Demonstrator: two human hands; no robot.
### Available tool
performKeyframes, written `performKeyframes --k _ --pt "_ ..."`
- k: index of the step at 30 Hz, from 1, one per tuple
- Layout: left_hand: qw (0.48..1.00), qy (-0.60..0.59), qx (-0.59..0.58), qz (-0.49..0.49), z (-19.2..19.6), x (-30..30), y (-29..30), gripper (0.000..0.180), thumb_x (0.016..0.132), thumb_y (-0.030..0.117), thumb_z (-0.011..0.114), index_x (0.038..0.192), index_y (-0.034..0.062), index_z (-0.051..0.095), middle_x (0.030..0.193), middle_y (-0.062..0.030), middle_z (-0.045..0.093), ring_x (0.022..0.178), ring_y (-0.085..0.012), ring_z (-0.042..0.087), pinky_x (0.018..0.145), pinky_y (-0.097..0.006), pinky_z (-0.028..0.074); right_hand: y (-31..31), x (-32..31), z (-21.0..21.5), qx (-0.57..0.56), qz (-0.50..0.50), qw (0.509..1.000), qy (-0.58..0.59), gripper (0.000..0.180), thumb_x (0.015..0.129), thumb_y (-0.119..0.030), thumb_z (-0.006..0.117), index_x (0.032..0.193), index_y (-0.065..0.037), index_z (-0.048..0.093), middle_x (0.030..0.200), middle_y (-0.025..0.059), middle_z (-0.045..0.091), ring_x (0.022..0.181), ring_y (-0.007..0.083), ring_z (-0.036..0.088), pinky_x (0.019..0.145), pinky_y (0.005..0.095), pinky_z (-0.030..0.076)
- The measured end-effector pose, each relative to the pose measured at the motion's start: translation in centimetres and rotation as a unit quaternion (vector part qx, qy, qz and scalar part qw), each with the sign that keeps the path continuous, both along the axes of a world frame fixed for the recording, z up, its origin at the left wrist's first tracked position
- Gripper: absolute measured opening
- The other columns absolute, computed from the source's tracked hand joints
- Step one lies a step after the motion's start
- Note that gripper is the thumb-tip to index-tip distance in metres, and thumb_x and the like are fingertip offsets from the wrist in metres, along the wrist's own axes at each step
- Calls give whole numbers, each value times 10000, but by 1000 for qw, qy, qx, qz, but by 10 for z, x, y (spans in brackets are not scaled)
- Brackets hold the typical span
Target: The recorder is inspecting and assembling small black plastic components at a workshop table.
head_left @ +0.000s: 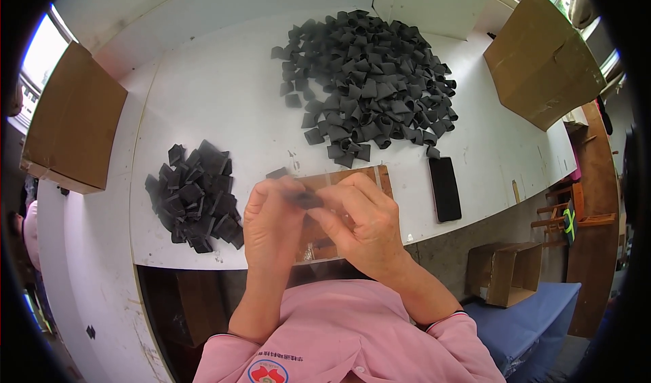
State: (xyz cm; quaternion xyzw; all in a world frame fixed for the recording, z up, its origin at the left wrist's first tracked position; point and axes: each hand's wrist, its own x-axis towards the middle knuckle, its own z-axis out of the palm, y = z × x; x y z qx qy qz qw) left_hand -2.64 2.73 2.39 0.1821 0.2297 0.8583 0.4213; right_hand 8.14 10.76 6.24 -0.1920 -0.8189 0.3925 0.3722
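Note:
My left hand [270, 213] and my right hand [366, 223] meet over a brown wooden board [384, 177] at the table's near edge. Between their fingertips is a small dark grey fabric-like piece [306, 200], blurred and partly covered, so its exact form is hard to make out. Both hands are closed on it. Just beyond the left fingers lies another dark piece [277, 173]. To the left sits a heap of flatter, folded-looking black pieces [196, 196]. Farther off, a large pile of short, open-ended dark grey sleeves [373, 78] covers the table's back middle.
A black phone [445, 189] lies right of the board on the white table [224, 91]. Cardboard boxes stand at the far left [78, 118] and far right [542, 61]. Below the right edge are an open carton [505, 271] and a blue-covered surface [522, 329].

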Motion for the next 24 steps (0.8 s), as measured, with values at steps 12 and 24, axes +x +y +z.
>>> performKeyframes --k 12,24 --pt "993 86 -68 35 -3 6 -7 102 844 98 537 912 21 543 886 -88 542 882 -184 496 813 -291 394 8 -7 -30 176 -24 983 53 144 626 6 621 737 -17 532 683 63 462 601 221 466 473 311 392" --pt "781 457 -362 222 -50 -24 7 177 758 16 566 934 1 577 814 -89 600 729 -158 593 620 -262 463 48 -4 13 -356 65 930 65 136 826 -118 552 787 11 564 636 -3 519 564 72 474 466 208 359"
